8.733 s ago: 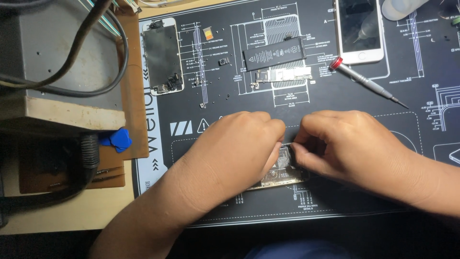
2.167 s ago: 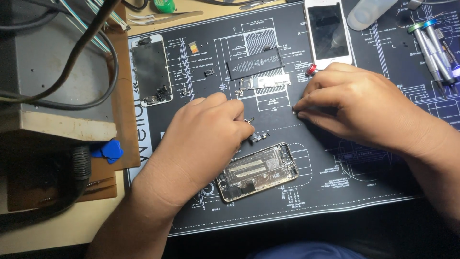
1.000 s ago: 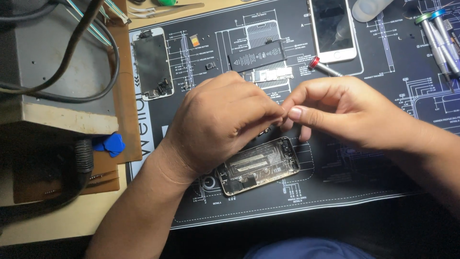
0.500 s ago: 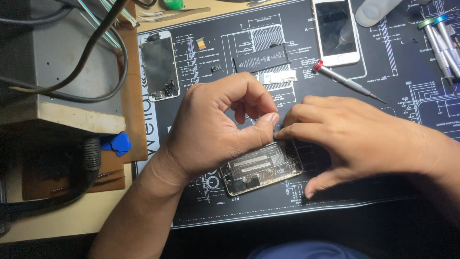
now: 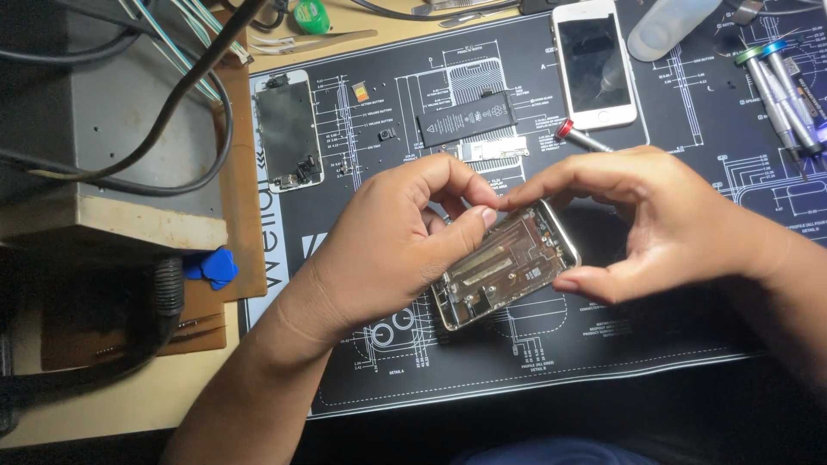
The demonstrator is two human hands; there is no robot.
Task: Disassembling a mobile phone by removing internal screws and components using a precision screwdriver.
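An opened phone housing, silver with bare inner parts, is lifted a little off the black repair mat and tilted. My left hand grips its left side, thumb pressed on the top edge. My right hand holds its right end, with the forefinger reaching to the housing's upper edge beside my left thumb. Whether a small part is pinched between the fingertips cannot be made out.
On the mat lie a detached screen assembly, a black battery, a white phone and a red-tipped screwdriver. Several screwdrivers sit at the far right. A grey box with cables and a blue pick are left.
The phone housing lay flat on the mat with both hands working over it; now both hands have picked it up and tilted it. The view has shifted slightly.
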